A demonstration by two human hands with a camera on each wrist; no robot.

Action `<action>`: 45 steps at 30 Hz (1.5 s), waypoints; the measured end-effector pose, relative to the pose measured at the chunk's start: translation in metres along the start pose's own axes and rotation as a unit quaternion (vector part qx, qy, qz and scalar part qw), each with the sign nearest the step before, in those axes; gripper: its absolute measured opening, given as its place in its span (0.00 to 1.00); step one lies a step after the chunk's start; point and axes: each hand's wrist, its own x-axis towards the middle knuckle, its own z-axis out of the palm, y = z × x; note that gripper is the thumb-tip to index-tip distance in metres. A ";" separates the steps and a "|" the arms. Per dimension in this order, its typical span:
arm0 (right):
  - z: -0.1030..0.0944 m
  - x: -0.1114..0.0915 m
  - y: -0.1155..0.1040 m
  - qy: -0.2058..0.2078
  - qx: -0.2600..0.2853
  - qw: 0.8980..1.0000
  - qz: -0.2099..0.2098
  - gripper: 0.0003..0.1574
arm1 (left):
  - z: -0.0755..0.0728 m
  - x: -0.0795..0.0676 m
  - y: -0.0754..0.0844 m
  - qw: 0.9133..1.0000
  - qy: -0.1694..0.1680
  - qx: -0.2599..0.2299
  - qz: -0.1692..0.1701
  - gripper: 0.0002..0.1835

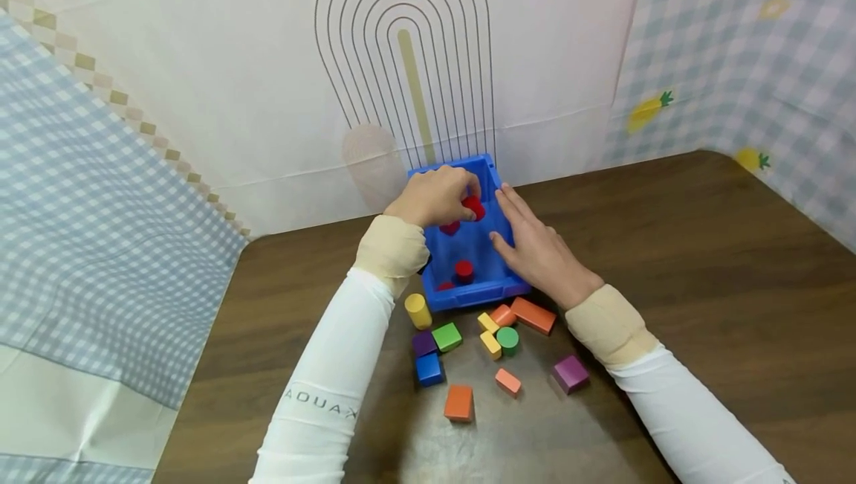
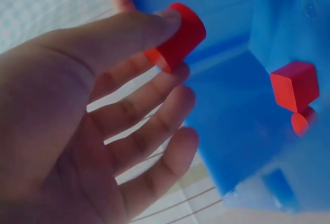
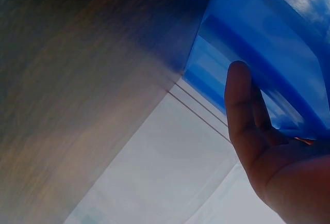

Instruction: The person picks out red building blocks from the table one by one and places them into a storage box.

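Observation:
My left hand (image 1: 435, 198) is over the far part of a blue plastic bin (image 1: 475, 293). Between thumb and fingers it pinches a red cylinder block (image 2: 189, 34), held above the bin's floor. Inside the bin lie a red cube (image 2: 295, 87), a small round red block (image 2: 303, 121) beside it, and a red cylinder (image 1: 464, 270) nearer the front. My right hand (image 1: 538, 253) lies along the bin's right wall, its fingers extended and touching the side. Part of the bin's left wall is hidden by my left hand and wrist.
Several loose blocks lie in front of the bin: a yellow cylinder (image 1: 417, 311), a green block (image 1: 446, 336), a blue cube (image 1: 429, 369), an orange block (image 1: 458, 403), a purple cube (image 1: 571, 374) and a long orange block (image 1: 533, 316). A cloth-covered wall (image 1: 267, 97) stands behind the wooden table (image 1: 702, 283).

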 end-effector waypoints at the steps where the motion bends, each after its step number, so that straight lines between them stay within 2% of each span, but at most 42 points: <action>1: 0.000 0.000 0.000 0.001 0.000 1.000 -0.001 0.49 | -0.001 0.001 0.001 1.000 0.001 -0.001 -0.003 0.16; 9: 0.000 0.000 0.001 0.001 -0.002 1.000 0.002 0.48 | 0.001 0.009 0.004 0.999 0.011 -0.034 -0.019 0.16; 17: 0.001 -0.002 0.003 0.005 -0.001 1.000 0.002 0.49 | 0.010 0.019 0.002 0.998 0.017 -0.040 -0.047 0.18; 24: 0.001 -0.001 0.003 0.001 -0.002 1.000 0.008 0.49 | 0.012 0.029 -0.001 0.996 0.028 -0.049 -0.072 0.16; 32: 0.000 -0.002 0.001 -0.002 -0.001 1.000 0.017 0.49 | 0.023 0.036 -0.007 0.985 0.073 -0.106 -0.112 0.16; 41: 0.002 -0.004 0.005 0.003 0.003 1.000 0.010 0.49 | 0.037 0.047 -0.005 0.978 0.102 -0.132 -0.126 0.17; 45: 0.002 -0.004 0.004 0.010 0.003 1.000 0.006 0.49 | 0.038 0.052 -0.005 0.975 0.129 -0.129 -0.124 0.16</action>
